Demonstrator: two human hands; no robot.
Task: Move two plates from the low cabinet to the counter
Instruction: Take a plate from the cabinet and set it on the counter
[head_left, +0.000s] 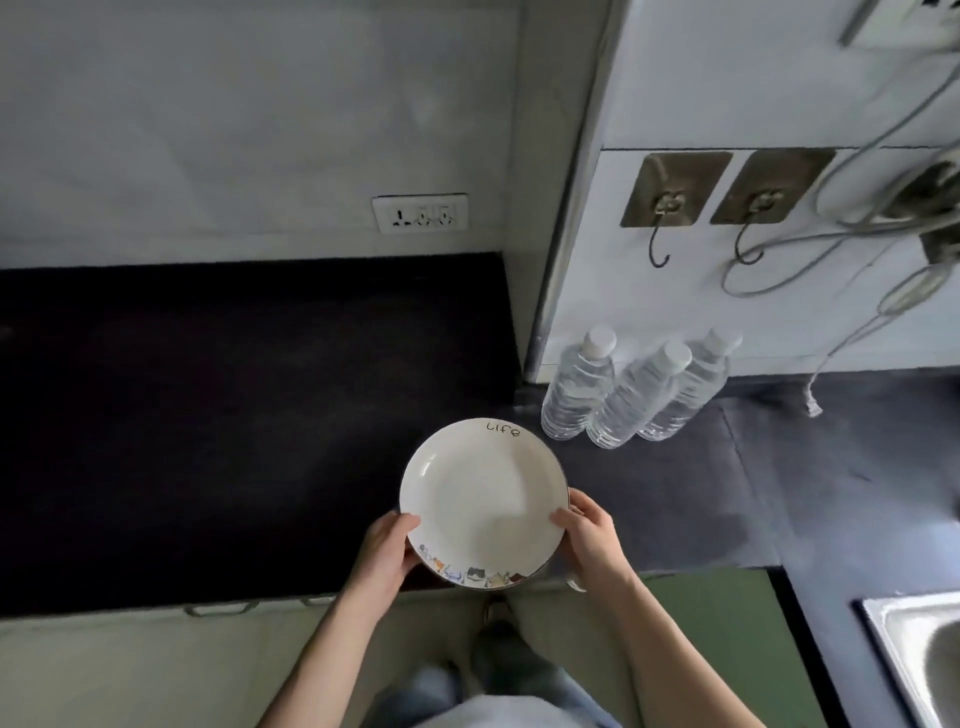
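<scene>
A white plate (480, 499) with the word "life" on its far rim and small coloured figures along its near rim is held level over the front edge of the dark counter (208, 415). My left hand (382, 558) grips its left rim. My right hand (589, 540) grips its right rim. A darker edge under the right rim may be a second plate beneath; I cannot tell. The low cabinet front (156, 665) runs below the counter edge.
Three clear water bottles (623, 395) stand just beyond the plate to the right. A steel sink (919, 654) sits at the lower right. Wall hooks (670, 208) and hanging cables (831, 239) are on the right panel, and a socket (420, 213) on the back wall.
</scene>
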